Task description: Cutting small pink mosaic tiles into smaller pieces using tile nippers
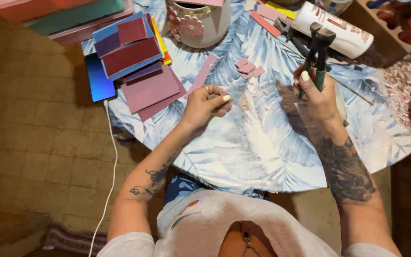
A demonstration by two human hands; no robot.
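**Nippers raised, a pink chip pinched over the leaf-print table**

The fingers of the left hand [205, 102] are drawn together, thumb against fingertips, pinching a small pink tile piece [223, 92] that only just shows between them. The hand hovers over the table [243, 147] a little in from its near-left edge, palm turned inward.

The right hand [317, 95] is wrapped tight around the green handles of a pair of tile nippers [319, 52], thumb pressed along one handle. The tool stands nearly upright with its dark head pointing toward the far edge; whether its jaws meet cannot be told from here.

Between the two hands, pale crumbs and dust lie scattered on the blue and white cloth. Just beyond them, toward the middle of the table, sits a small cluster of cut pink tile pieces [248, 69], and a long pink strip [203, 74] lies at a slant beside the left hand.

At the far-left edge, a stack of coloured sheets [139, 71] in maroon, pink and blue overhangs the rim, with a phone [98, 78] under it and a white cable [108, 176] hanging to the floor. At the far edge stands a white pot with pink flowers [198, 21]; a white bottle [334, 28] lies on its side behind the nippers.
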